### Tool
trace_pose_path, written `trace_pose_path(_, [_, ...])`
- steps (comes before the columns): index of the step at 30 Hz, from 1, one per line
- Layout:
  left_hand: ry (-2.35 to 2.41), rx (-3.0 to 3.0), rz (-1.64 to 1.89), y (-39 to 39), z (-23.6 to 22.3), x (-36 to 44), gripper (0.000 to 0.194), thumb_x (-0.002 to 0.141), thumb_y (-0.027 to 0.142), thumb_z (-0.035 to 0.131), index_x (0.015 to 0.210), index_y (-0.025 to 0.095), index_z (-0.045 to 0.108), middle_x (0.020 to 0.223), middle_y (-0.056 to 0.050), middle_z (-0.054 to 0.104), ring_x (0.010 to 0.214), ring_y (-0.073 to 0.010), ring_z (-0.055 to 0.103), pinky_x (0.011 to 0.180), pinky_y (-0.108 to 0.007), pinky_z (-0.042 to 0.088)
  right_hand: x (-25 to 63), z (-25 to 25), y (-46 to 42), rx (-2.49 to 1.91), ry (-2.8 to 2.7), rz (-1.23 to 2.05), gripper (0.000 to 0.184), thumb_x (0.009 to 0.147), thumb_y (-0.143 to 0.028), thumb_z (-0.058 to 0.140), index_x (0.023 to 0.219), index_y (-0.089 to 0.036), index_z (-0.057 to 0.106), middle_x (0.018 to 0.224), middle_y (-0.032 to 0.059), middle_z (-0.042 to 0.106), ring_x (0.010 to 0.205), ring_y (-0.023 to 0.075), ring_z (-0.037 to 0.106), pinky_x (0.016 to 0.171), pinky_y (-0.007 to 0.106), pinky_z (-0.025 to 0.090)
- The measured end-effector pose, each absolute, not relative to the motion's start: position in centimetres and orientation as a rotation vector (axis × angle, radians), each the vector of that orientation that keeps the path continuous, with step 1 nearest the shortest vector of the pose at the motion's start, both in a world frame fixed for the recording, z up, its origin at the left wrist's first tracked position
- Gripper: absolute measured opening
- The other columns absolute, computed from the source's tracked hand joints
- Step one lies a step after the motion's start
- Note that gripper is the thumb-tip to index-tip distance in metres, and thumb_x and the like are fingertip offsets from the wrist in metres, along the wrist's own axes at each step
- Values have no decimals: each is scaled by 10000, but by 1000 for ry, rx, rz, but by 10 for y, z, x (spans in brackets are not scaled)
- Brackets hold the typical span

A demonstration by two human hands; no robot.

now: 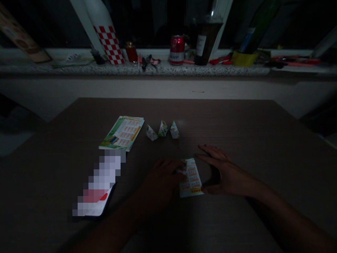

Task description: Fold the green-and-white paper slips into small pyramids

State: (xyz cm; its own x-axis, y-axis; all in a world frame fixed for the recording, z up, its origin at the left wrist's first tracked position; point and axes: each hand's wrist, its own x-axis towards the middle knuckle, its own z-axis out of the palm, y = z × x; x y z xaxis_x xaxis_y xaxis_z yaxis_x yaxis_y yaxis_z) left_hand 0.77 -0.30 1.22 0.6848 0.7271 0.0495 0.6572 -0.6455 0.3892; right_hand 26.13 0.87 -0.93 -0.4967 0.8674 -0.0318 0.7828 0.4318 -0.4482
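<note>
A small printed calendar card (193,177) lies on the table in front of me. My left hand (164,177) rests over its left side, fingers stretched out and apart, with the fingertips reaching onto the print. On the right, my right hand (223,172) is spread in a wide curve, the thumb close to the card's lower right corner and the fingers beyond its upper right edge. Past the card stand three small folded paper pieces in a row: a left one (151,133), a middle one (163,129) and a right one (174,130).
A stack of similar calendar cards (126,131) lies at the left on the brown table (237,123). Nearer me is a phone (101,200) with a lit, blurred-out screen. Behind, the windowsill (158,72) holds a red can (177,51), bottles and several small objects. The room is dim.
</note>
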Motion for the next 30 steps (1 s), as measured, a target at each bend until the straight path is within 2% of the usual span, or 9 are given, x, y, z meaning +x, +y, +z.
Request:
trace_pose_path(7, [1093,2521,334,0,12,8,305,776,118,563,1030,235,684,1232,-75,586,1144,-258,519,989,-461,414,256,-6,7,-1318,-2407,641,782,621,-369,794,1340,-279,499,1523,96,323,1396,348,272,1115,573,205])
trace_pose_path(12, [1212,2412,527,-2,5,8,488,743,90,571,1218,196,536,1292,-90,521,1169,-238,505,989,-408,447,248,-11,3,-1152,-2239,750,650,719,-229,743,1317,-278,492,1298,77,602,1217,280,543,1109,590,247])
trace_pose_path(14, [1267,2384,605,-2,2,8,612,734,118,604,1317,192,434,1354,-110,466,1230,-258,459,1015,-432,429,243,-14,1,-1087,-2149,780,555,760,-183,712,1276,-271,531,1156,49,688,1073,233,643,1099,537,318])
trace_pose_path(16, [1280,2382,661,-1,0,9,669,730,138,632,1350,193,389,1358,-118,469,1247,-272,443,1028,-458,411,238,-16,-1,-1022,-2051,761,498,782,-147,679,1254,-252,560,1058,42,723,1023,213,665,1007,443,463])
trace_pose_path(19, [1356,2304,705,0,-1,10,452,766,171,638,1203,185,525,1157,-94,615,1070,-254,568,921,-438,481,233,-17,-3,-998,-1918,703,443,795,-147,670,1224,-223,591,939,42,738,907,195,694,812,337,574])
trace_pose_path(21, [1439,2195,726,1,0,11,214,805,213,621,1018,186,614,971,-61,672,904,-227,622,806,-398,521,231,-14,-3,-1011,-1857,641,370,784,-154,691,1145,-207,635,855,35,736,798,185,702,741,322,582])
trace_pose_path(23, [1492,2083,746,2,1,12,99,821,249,617,901,197,641,866,-34,687,808,-207,637,731,-363,530,230,-10,-3,-981,-1829,577,225,781,-139,692,999,-197,683,826,42,732,754,188,697,697,324,577])
trace_pose_path(26, [1517,1985,768,2,2,13,76,801,253,639,860,204,647,817,-15,692,764,-192,643,695,-338,530,230,-3,-2,-898,-1831,468,120,783,-87,672,850,-184,690,804,55,724,735,193,686,676,341,562])
trace_pose_path(30, [1494,2086,976,-2,0,15,192,765,217,661,947,196,602,933,-51,665,874,-212,629,775,-376,529,230,2,-4,-825,-1893,295,198,754,-54,679,895,-194,683,789,50,704,743,203,673,703,383,555])
